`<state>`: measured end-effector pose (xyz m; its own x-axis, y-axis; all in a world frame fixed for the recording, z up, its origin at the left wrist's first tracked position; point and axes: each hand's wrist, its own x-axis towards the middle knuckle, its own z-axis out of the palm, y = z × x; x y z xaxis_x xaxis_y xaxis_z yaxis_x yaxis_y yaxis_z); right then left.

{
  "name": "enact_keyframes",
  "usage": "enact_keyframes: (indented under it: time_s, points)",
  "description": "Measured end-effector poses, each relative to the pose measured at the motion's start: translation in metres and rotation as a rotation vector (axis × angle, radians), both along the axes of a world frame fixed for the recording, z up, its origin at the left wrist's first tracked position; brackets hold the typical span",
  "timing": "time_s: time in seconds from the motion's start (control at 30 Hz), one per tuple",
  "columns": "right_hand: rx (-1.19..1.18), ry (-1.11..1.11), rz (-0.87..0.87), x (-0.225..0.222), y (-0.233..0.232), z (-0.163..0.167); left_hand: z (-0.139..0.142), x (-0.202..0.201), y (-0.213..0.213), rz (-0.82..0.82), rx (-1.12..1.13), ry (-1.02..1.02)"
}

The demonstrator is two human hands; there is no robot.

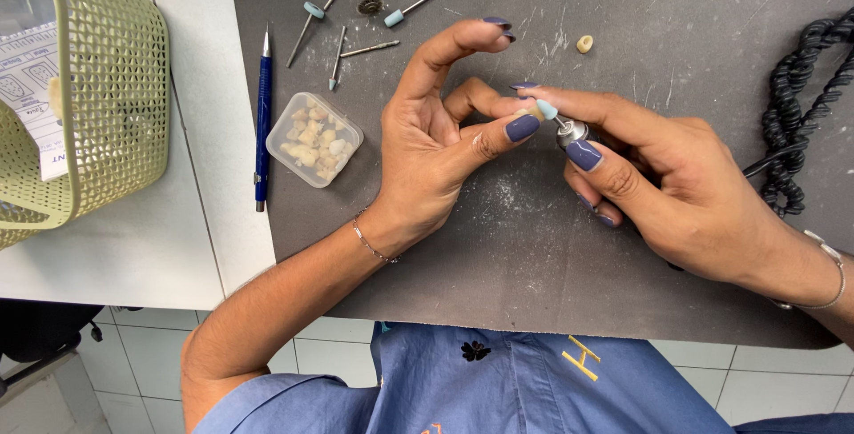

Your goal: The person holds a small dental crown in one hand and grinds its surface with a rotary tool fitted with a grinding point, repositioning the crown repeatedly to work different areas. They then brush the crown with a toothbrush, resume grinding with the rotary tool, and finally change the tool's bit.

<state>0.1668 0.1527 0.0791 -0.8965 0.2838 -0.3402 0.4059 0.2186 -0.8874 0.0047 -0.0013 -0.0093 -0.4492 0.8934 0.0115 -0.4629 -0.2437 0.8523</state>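
My left hand [436, 145] pinches a small cream tooth crown [531, 112] between thumb and middle finger, index finger raised. My right hand [676, 189] grips a rotary handpiece [571, 133] like a pen; its pale blue polishing tip [546, 109] touches the crown. Both hands hover over a dark grey work mat [676, 34]. Most of the handpiece is hidden inside my right hand.
Several loose burs and polishing points [356, 20] lie at the mat's top. A small clear box of tooth crowns [314, 139] and a blue pen [262, 118] sit left. A green mesh basket [116, 87] stands far left, a single crown [584, 44] top centre, a coiled black cable [801, 105] right.
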Motion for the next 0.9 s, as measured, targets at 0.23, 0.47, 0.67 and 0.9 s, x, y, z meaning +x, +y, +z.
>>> enact_keyframes:
  time_s: [0.23,0.47,0.67,0.9]
  points:
    - [-0.042,0.010,-0.004,0.0004,0.0006,-0.0018,0.0005,-0.0007,0.0001,-0.005,0.001,-0.002]
    - [-0.047,0.009,0.003,0.0011,0.0013,-0.0029,0.0027,-0.0023,-0.0010,-0.011,0.009,-0.008]
    - [-0.041,-0.010,0.003,0.0005,0.0018,-0.0015,0.0030,-0.0044,-0.0012,-0.024,0.013,0.034]
    - [-0.051,0.018,0.027,0.0042,0.0026,-0.0039,0.0039,-0.0052,-0.0014,-0.022,0.016,0.027]
